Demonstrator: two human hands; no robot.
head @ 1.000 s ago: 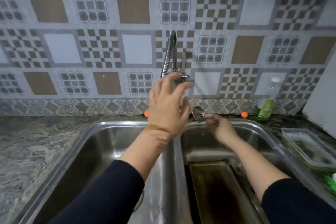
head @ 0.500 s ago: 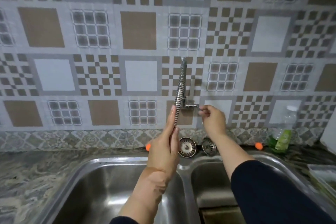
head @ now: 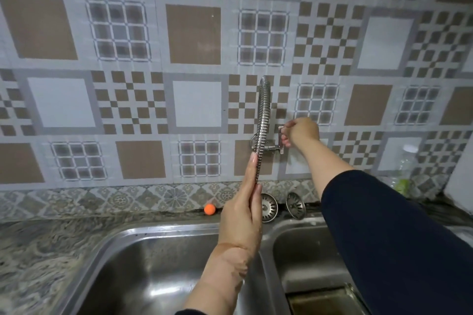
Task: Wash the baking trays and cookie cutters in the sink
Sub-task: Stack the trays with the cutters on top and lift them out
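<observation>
While the left hand point(head: 242, 215) grasps the tap's coiled spout point(head: 263, 120), the right hand point(head: 298, 133) beside that spout pinches the tap handle point(head: 280, 139)

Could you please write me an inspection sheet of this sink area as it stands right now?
Surface: double steel sink set in a marbled stone counter.
Job's things: one baking tray lies in the right basin, partly out of frame; no cookie cutters seen.
Clutter: two sink strainers lean at the wall behind the divider; an orange ball and a clear bottle of green liquid stand by the backsplash.
Hands: left hand holds the flexible faucet hose; right hand grips the tap handle.
Cables: nothing seen.
Surroundings: patterned brown, grey and white tiled wall; no water seen running.
</observation>
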